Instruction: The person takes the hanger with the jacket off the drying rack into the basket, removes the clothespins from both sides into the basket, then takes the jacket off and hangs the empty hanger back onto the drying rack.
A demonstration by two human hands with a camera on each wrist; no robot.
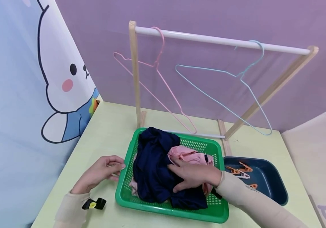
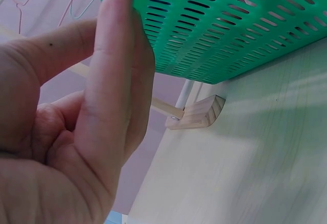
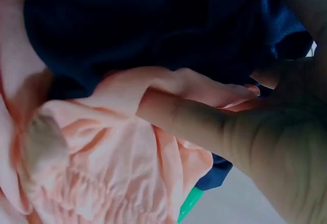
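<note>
The left hand is touching the green basket rim on the table, fingers pressed together. The right hand, fingers spread, is pressing the navy garment and pink garment inside. No readable writing.

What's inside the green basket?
The basket holds a navy garment and a pink one, with the right hand on them. Anything beneath is covered.
</note>
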